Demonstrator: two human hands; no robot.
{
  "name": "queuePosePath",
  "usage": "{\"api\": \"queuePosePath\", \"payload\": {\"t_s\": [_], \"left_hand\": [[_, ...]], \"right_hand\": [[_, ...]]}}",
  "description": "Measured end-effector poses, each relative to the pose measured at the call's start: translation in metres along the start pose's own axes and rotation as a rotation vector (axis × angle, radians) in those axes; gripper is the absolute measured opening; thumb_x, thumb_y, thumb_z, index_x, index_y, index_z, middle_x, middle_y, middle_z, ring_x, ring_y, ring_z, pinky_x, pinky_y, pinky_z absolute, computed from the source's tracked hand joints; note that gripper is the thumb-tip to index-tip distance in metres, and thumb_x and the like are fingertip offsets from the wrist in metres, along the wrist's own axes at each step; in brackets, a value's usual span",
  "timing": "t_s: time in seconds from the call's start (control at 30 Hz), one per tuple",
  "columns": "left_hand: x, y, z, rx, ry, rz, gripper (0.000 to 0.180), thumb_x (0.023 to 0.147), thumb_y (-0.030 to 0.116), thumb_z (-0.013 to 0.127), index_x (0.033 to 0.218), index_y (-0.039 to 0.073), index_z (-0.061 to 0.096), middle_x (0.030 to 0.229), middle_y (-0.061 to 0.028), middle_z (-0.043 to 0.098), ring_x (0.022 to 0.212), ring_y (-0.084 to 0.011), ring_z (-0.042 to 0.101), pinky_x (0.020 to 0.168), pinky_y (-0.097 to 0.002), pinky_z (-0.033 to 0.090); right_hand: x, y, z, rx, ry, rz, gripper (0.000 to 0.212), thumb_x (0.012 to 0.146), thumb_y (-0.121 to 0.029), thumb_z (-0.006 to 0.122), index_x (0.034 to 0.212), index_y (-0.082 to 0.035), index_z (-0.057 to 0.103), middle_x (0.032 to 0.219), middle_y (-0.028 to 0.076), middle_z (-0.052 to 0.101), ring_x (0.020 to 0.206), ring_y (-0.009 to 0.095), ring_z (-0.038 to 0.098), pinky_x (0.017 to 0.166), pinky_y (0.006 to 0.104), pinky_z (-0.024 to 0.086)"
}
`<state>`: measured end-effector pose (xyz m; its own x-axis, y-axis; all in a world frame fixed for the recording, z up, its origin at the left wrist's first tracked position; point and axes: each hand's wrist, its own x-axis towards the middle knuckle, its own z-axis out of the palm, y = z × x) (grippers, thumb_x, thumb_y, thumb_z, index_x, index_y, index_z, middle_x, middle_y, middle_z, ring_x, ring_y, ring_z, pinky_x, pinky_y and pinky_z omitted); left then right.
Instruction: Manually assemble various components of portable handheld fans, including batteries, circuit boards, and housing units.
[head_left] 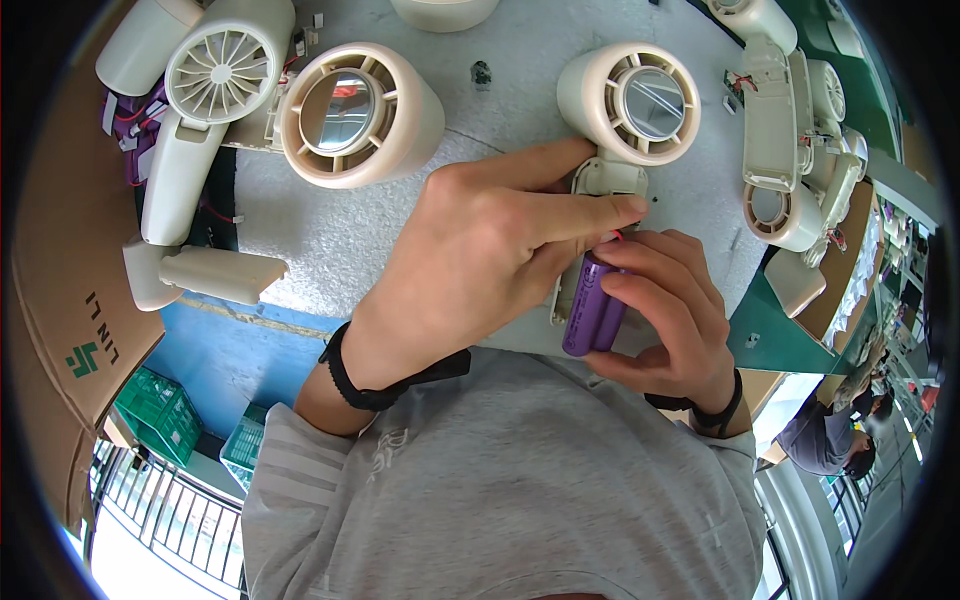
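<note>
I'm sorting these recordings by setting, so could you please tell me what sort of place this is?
Probably an assembly workshop: similar cream fan housings lie on the worktable, the right hand holds a purple battery pack, and green crates stand nearby.

A heathered grey short-sleeved shirt [520, 480], pale stripes on its left sleeve [295, 465], and a black band [350, 375] around each wrist.

An assembly workshop; cream fan housings [628, 103] along a grey-topped bench [510, 120]; green plastic crates [160, 415]; large cardboard carton [60, 230]
</note>
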<state>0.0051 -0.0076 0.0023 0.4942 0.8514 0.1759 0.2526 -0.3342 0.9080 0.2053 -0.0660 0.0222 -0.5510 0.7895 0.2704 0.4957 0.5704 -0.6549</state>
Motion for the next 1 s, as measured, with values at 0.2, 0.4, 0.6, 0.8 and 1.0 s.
{"api": "queuePosePath", "payload": {"t_s": [0.2,0.4,0.6,0.8,1.0], "left_hand": [[0.0,-0.002,-0.002,-0.014,-0.01,0.029,0.032,0.073,-0.003,0.074,0.103,0.008,0.074,0.104,-0.0147,0.069,0.083,-0.0245,0.071,0.067,-0.0294,0.058],[0.0,-0.003,-0.003,-0.063,0.004,0.028,0.03,0.074,-0.001,0.074,0.102,0.008,0.075,0.099,-0.0148,0.07,0.08,-0.025,0.071,0.063,-0.0299,0.056],[0.0,-0.001,-0.004,-0.057,-0.003,-0.002,0.027,0.074,-0.002,0.074,0.101,0.007,0.075,0.095,-0.0143,0.07,0.077,-0.0246,0.071,0.061,-0.0299,0.055],[0.002,-0.002,-0.005,-0.083,0.006,0.007,0.028,0.073,-0.007,0.07,0.098,0.006,0.075,0.091,-0.0132,0.071,0.073,-0.0238,0.07,0.062,-0.0285,0.055],[0.003,-0.001,-0.003,-0.065,0.034,0.014,0.03,0.07,-0.006,0.067,0.096,0.006,0.075,0.088,-0.0121,0.071,0.071,-0.023,0.07,0.062,-0.0278,0.055]], "right_hand": [[-0.001,-0.01,0.002,-0.032,0.004,0.1,0.058,0.055,-0.009,0.086,0.106,0.003,0.061,0.115,0.024,0.062,0.106,0.039,0.061,0.082,0.0459,0.052],[-0.013,-0.012,0.013,-0.048,0.086,0.143,0.059,0.055,-0.008,0.085,0.107,0.004,0.062,0.12,0.023,0.059,0.109,0.04,0.059,0.085,0.0466,0.053],[-0.012,-0.014,0.01,-0.165,0.131,0.096,0.059,0.053,-0.008,0.084,0.107,0.004,0.063,0.122,0.023,0.058,0.11,0.043,0.058,0.084,0.046,0.054],[-0.014,-0.02,0.009,-0.161,0.087,0.153,0.055,0.052,-0.006,0.083,0.103,0.004,0.065,0.124,0.023,0.058,0.107,0.042,0.059,0.085,0.0463,0.053],[-0.008,-0.022,0.008,-0.189,0.063,0.142,0.055,0.052,-0.004,0.082,0.103,0.005,0.067,0.124,0.027,0.056,0.106,0.042,0.06,0.085,0.0451,0.052]]}}
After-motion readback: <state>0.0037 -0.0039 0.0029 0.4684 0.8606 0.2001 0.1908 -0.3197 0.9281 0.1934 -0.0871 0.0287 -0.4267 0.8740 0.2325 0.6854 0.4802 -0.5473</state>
